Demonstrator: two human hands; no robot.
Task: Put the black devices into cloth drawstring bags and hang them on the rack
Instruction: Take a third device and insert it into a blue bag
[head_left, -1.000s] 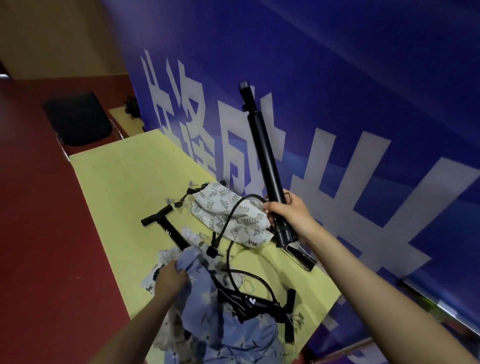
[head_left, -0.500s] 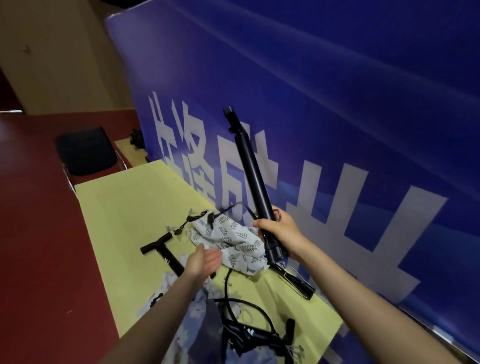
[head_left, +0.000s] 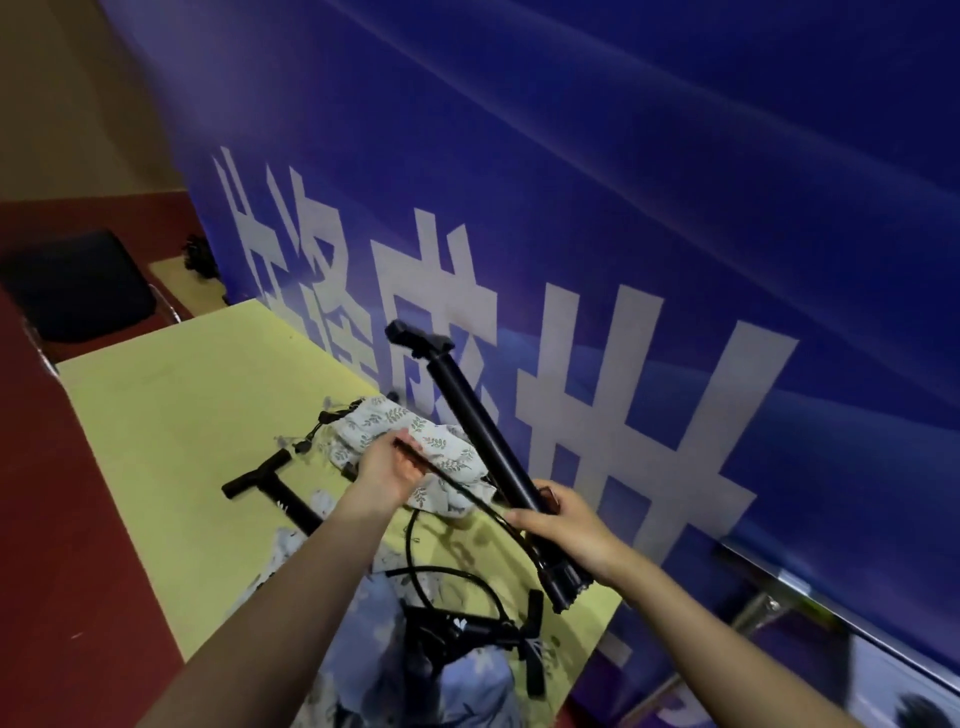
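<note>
The right hand (head_left: 563, 532) is gripping the lower barrel of a black hand pump (head_left: 485, 447), its fingers curled round the tube, and is holding it tilted above the yellow desk (head_left: 171, 410), with the T-handle end pointing up and far toward the blue banner (head_left: 623, 208) and the foot end hanging low and near at the right. The left hand (head_left: 387, 470) is pinching the pump's thin black hose (head_left: 457, 483) between its fingers, and the hose is running taut from there toward the right hand. Just beyond and under the left hand, a white leaf-print drawstring bag (head_left: 415, 441) is lying crumpled on the desk, its dark cord ends trailing to the left. A second black pump (head_left: 275, 488) is lying flat on the desk to the left, its T-handle pointing far-left. At the near edge a third black pump (head_left: 467, 629) with a looping hose is resting on a heap of pale blue floral bags (head_left: 374, 639). A black chair (head_left: 78, 286) is standing far left on the red floor (head_left: 62, 545).
</note>
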